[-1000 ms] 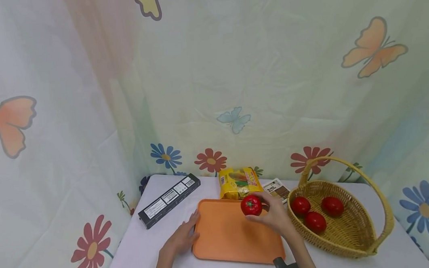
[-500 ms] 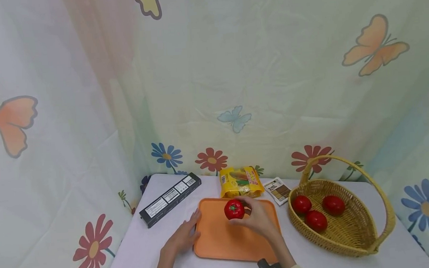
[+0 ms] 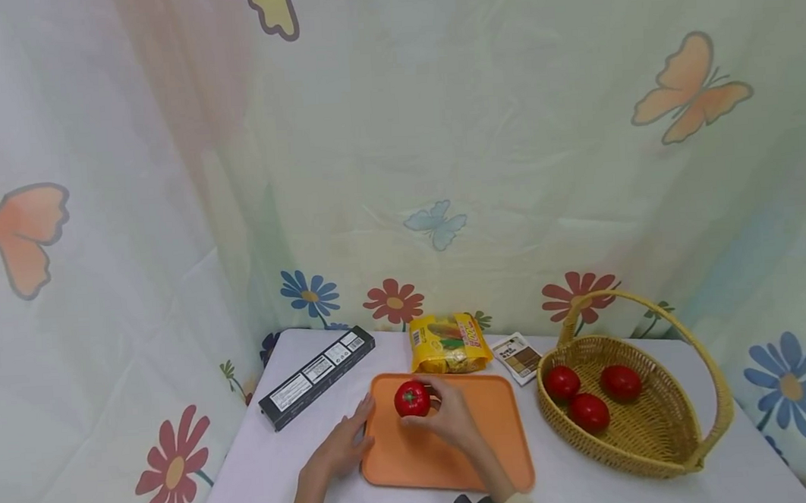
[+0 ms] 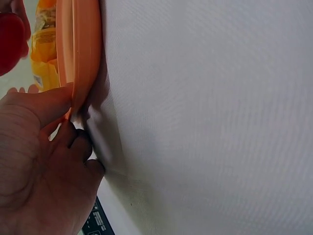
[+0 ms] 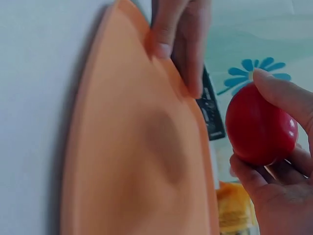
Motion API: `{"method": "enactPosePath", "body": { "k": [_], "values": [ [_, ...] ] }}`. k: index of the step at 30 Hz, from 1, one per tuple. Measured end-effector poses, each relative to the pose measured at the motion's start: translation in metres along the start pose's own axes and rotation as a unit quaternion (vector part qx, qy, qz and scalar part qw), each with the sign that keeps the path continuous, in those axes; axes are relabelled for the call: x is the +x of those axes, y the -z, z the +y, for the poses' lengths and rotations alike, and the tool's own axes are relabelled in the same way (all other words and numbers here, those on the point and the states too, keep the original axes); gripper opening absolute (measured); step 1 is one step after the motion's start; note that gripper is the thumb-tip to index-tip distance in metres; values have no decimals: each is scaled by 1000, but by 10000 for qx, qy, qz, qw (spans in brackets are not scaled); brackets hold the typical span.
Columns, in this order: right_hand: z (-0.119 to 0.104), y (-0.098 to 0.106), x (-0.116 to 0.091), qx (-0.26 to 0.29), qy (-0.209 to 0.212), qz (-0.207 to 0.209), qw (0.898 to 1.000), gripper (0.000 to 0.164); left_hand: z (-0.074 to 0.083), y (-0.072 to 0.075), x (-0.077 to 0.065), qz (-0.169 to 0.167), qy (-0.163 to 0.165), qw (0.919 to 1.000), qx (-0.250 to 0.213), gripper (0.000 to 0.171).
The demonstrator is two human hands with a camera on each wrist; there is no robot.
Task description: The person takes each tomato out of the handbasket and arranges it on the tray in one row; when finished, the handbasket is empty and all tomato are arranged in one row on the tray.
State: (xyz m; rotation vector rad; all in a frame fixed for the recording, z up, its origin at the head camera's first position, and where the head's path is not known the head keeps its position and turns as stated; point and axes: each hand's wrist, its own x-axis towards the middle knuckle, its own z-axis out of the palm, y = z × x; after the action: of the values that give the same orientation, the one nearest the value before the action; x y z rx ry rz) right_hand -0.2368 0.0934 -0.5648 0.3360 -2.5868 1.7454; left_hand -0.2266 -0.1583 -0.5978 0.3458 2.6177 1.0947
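My right hand [image 3: 450, 418] holds a glossy red tomato [image 3: 411, 398] with a small green stem mark. It hangs over the left half of an orange tray [image 3: 501, 429]; in the right wrist view, thumb and fingers close round the tomato [image 5: 259, 126] and its shadow falls on the tray floor. At the tray's left side, my left hand [image 3: 341, 445] pinches the rim. In the left wrist view its thumb lies on the rim of the tray [image 4: 87, 44], with the other fingers bent along the outer side.
A wicker basket [image 3: 648, 432] with a tall handle stands at the right, holding three red tomatoes [image 3: 589, 413]. Behind the tray lie a yellow food packet [image 3: 449, 345] and a small printed card [image 3: 518, 357]. A long black box [image 3: 317, 377] lies at the left.
My right hand has carried the tomato leftwards, from over the tray's right half to over its left half. My left hand has stayed at the tray's left rim.
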Motion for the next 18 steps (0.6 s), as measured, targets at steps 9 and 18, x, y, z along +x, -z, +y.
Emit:
{"method": "enactPosePath", "body": {
  "k": [9,18],
  "values": [
    [8,-28,3,-54,-76,-158,9998,73,-1,1,1,41,4,10000,-46,74],
    [21,-49,4,-111,-238,-87,9996,69,-5,-1,3,31,18,9999,-136,75]
  ]
}}
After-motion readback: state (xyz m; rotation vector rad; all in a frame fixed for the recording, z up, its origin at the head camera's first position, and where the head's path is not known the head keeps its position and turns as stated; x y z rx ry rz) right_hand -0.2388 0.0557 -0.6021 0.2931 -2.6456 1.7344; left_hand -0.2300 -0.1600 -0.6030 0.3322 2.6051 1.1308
